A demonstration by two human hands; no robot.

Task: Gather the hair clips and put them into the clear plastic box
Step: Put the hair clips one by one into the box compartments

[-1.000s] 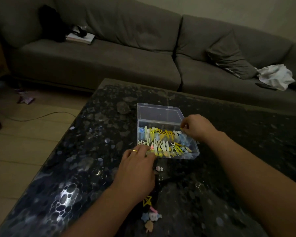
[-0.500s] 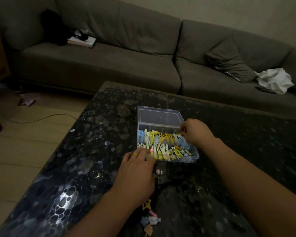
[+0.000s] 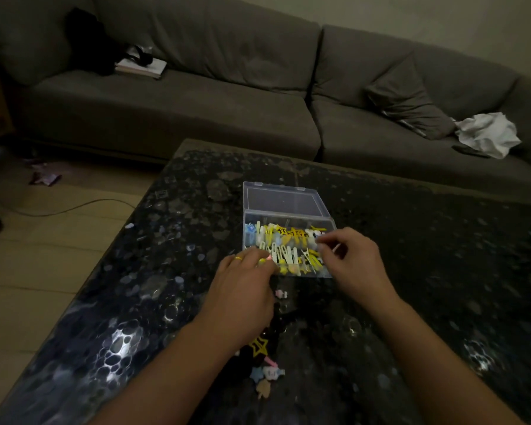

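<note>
The clear plastic box (image 3: 288, 240) is positioned near the middle of the dark speckled table (image 3: 166, 271), with its lid (image 3: 284, 199) laid open toward the far edge. The box is filled with yellow, white and blue hair clips (image 3: 284, 245). The left hand (image 3: 242, 289) is placed at the near left corner of the box, fingers curled over a small clip at the rim; a ring (image 3: 238, 258) is worn. The right hand (image 3: 350, 262) is held over the near right corner, thumb and forefinger pinched on a thin pale clip. Loose clips (image 3: 267, 372) are scattered toward the near table edge, with a yellow star clip (image 3: 259, 345) just beyond them.
</note>
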